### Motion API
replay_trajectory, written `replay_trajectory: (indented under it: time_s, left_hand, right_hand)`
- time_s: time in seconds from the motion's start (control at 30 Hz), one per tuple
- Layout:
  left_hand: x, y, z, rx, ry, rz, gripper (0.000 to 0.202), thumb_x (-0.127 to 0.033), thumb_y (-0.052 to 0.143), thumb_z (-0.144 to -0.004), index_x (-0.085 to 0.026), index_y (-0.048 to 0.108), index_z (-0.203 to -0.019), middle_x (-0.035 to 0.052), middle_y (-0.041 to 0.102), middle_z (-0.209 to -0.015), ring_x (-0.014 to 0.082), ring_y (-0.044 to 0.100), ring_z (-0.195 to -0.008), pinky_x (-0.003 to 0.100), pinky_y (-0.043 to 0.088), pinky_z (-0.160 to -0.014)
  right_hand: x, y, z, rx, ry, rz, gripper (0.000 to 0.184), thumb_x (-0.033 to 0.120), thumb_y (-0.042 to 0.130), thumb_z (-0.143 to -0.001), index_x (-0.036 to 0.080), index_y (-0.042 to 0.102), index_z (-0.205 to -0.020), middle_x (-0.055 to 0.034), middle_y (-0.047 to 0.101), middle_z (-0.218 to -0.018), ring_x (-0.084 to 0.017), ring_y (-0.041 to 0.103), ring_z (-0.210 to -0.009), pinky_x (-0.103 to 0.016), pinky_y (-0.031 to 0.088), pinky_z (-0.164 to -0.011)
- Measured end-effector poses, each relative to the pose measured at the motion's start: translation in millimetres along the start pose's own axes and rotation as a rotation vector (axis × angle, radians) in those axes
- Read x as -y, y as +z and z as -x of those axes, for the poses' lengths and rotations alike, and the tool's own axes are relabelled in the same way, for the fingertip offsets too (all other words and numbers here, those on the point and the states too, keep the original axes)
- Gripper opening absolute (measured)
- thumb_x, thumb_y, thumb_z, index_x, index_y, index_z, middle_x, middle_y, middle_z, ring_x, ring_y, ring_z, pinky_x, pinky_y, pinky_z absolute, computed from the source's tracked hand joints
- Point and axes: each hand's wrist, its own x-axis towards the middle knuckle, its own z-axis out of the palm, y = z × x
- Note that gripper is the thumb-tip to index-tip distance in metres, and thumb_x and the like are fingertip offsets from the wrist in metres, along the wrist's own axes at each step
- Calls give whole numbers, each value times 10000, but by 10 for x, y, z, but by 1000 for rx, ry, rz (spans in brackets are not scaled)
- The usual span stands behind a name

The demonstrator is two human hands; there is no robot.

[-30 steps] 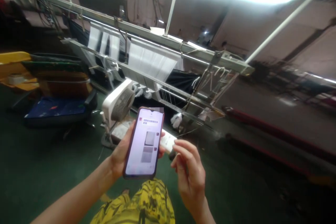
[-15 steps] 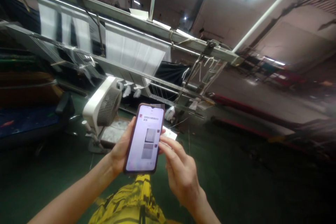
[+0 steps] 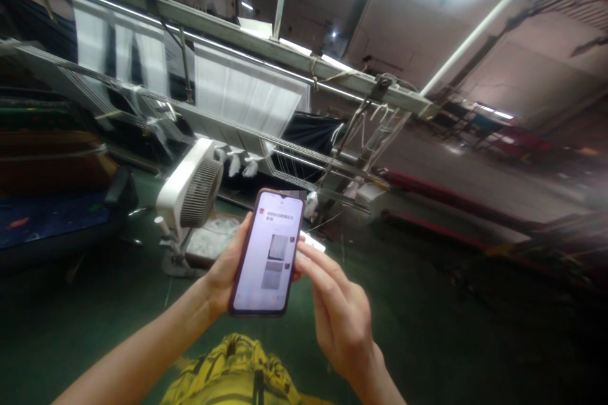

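Note:
A smartphone (image 3: pixel 268 253) in a brownish case is upright in my left hand (image 3: pixel 225 272), its lit screen facing me. The screen shows a chat page with two grey picture thumbnails; the writing is too blurred to read. My left fingers wrap behind the phone, mostly hidden by it. At the phone's right edge is my right hand (image 3: pixel 342 310), its fingers loosely bent and reaching to the screen's side, with nothing visible in them. A white piece (image 3: pixel 312 242), perhaps paper, shows just behind the right fingertips; whether they touch it I cannot tell.
A white fan (image 3: pixel 190 186) stands on the green floor (image 3: pixel 156 335) left of the phone. Behind it, a long machine frame (image 3: pixel 218 22) carries sheets of white threads (image 3: pixel 247 85). A dark blue covered surface (image 3: pixel 52 221) lies at left. Red-edged equipment (image 3: pixel 441 199) runs along the right.
The phone and both hands have shifted slightly right in the view. The right fingers stay by the phone's edge, and the screen shows the same page.

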Motion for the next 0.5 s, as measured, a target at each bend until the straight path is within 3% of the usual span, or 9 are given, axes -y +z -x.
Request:
replay_trajectory:
  time_s: [0.23, 0.5]
  left_hand:
    - [63, 43, 30, 109, 17, -19, 699, -557, 228, -869, -6, 528, -1177, 199, 669, -963, 223, 648, -814, 374, 439, -857]
    - [120, 44, 28, 74, -3, -17, 691, -555, 245, -867, -6, 537, -1170, 201, 667, -979, 239, 645, -828, 386, 445, -846]
  right_hand:
    - [36, -43, 96, -81, 81, 7, 427, 13, 411, -837, 188, 491, -1219, -124, 561, -1171, -214, 573, -1067, -293, 568, -761]
    - [4, -22, 179, -65, 30, -13, 451, -15, 400, -833, 150, 473, -1246, -142, 563, -1171, -212, 569, -1079, -293, 551, -811]
